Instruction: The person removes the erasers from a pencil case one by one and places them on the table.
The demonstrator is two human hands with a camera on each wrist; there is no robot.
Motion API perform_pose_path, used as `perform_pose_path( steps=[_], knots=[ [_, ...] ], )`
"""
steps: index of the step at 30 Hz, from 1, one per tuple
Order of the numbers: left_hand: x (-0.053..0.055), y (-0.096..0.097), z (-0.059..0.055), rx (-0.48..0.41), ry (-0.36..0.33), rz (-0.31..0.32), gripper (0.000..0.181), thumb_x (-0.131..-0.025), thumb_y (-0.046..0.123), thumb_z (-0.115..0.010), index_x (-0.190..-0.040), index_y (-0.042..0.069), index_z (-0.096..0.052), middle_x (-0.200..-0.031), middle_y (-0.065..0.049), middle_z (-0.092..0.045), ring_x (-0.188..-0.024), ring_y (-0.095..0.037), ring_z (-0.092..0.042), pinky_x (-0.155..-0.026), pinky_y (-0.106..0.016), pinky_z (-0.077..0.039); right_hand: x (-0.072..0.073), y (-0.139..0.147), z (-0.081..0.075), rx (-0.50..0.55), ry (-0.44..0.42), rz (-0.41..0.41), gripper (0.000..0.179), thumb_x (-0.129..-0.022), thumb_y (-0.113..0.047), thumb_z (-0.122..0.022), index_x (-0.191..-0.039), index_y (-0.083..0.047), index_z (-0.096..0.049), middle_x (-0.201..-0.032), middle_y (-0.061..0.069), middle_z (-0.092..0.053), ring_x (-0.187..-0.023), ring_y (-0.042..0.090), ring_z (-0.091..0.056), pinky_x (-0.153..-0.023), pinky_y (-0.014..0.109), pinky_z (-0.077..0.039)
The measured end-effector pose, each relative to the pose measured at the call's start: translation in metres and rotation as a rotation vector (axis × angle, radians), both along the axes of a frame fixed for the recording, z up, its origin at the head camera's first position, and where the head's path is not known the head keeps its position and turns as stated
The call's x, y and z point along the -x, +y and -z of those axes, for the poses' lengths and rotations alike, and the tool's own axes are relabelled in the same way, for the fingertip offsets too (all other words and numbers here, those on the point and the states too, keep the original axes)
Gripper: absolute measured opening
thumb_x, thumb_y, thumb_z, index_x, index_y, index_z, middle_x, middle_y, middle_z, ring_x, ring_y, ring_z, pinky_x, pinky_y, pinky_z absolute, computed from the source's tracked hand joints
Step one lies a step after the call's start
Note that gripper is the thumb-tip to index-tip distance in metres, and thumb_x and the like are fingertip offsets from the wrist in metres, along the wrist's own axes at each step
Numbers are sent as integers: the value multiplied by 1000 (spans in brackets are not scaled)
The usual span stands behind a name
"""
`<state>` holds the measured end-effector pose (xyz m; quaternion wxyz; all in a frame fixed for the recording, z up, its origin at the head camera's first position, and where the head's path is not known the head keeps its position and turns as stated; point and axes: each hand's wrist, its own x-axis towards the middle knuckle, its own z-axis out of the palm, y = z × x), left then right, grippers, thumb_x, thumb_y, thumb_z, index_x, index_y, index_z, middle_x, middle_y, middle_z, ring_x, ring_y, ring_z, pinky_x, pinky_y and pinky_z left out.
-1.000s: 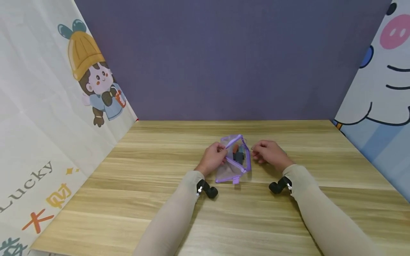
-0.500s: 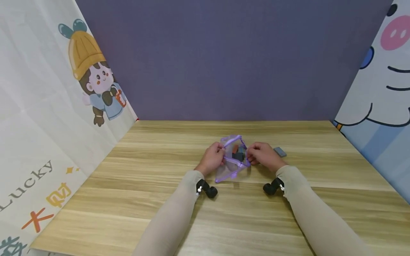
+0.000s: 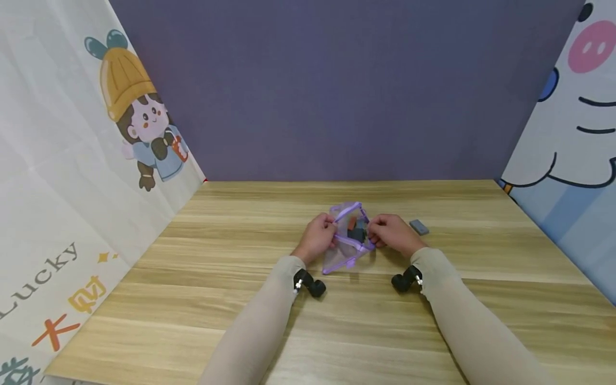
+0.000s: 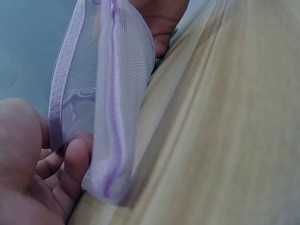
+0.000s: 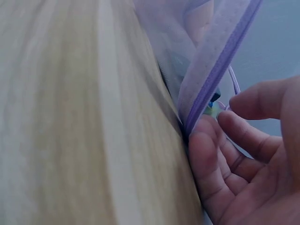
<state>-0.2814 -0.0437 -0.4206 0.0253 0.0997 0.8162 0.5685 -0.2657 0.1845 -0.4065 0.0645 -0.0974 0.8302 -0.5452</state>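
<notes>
A purple-edged mesh zip pouch (image 3: 338, 258) stands with its mouth spread towards the right. My left hand (image 3: 316, 235) pinches the near-left edge of that mouth between thumb and fingers. Inside lie a dark block-like piece (image 3: 356, 235), an orange-red one (image 3: 352, 223) and a blue-grey one. My right hand (image 3: 393, 234) is at the opposite edge, fingers curled, with thumb and index tips close together. Beside these tips, in the right wrist view, a small yellow-green thing (image 5: 213, 110) peeks out behind the zip band; I cannot tell whether the fingers grip it.
A small grey rectangular block (image 3: 419, 227) lies on the wooden table (image 3: 269, 203), just right of my right hand. A dark purple-grey panel (image 3: 346, 91) rises at the table's back edge. Printed cloths hang at both sides.
My right hand has moved left to the pouch's right edge, uncovering the grey block on the table. The pouch mouth has narrowed a little. My left hand keeps its pinch.
</notes>
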Motion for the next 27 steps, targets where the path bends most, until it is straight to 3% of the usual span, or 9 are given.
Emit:
perform_pose_path(
  steps=[12,27],
  knots=[
    [2,-1,1,25,53,20,26,-101,25,-59,-89,5,-71,-67,-4,-63,-56,-12,-57,-54,-26,-51,3,2,4,-13,7,-30,25,-101,-13,-54,-112,8,-62,-98,17,-66,-83,22,-63,-71,30,-56],
    [3,3,0,-113,-28,-34,25,-100,19,-57,-91,-2,-69,-64,-3,-59,-52,-10,-54,-50,-22,-49,-1,1,1,-1,1,-53,29,-99,-12,-57,-121,7,-57,-102,19,-66,-87,26,-63,-71,32,-56]
  ],
)
